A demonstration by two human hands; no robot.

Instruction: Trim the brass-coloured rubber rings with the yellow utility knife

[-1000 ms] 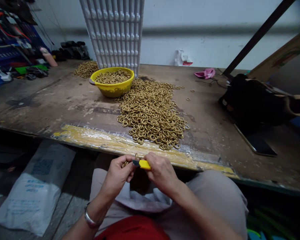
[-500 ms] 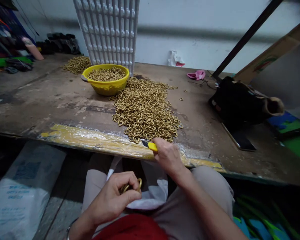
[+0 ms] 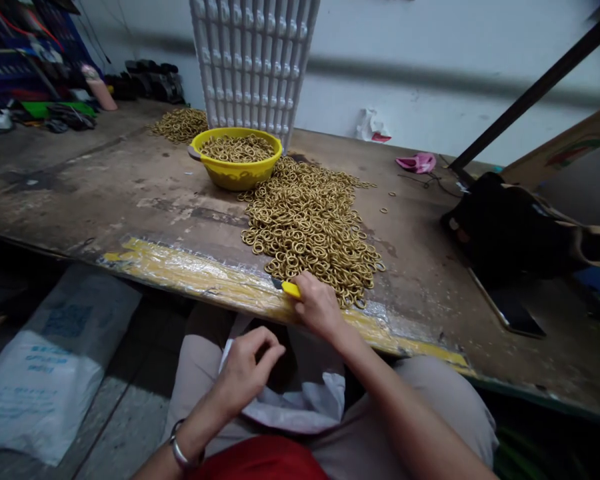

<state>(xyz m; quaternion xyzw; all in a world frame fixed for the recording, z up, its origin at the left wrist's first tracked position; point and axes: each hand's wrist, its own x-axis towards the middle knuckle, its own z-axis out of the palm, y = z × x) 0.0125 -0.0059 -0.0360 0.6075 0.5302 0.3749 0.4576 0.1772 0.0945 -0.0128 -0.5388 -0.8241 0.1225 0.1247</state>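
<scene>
My right hand (image 3: pixel 320 307) is closed around a yellow utility knife (image 3: pixel 291 289), its dark blade pointing left. That hand rests at the near edge of a large heap of brass-coloured rings (image 3: pixel 310 220) on the table. Over my lap, my left hand (image 3: pixel 250 367) has loosely curved fingers, with a gap between thumb and forefinger; no rings show in it. Below and beside it, a white bag (image 3: pixel 300 410) lies between my legs with its mouth spread, its inside dark.
A yellow basin (image 3: pixel 240 175) full of rings stands left of the heap. Behind it leans a grey ribbed panel (image 3: pixel 253 67). Farther left lies a smaller ring pile (image 3: pixel 180 124). A phone (image 3: pixel 510 310) and a black bundle (image 3: pixel 500 227) lie at right. Yellow tape (image 3: pixel 190 273) covers the table edge.
My left hand held several rings over the bag; now none show in it and its fingers have loosened. My right hand keeps the knife by the heap. The view has swung slightly left.
</scene>
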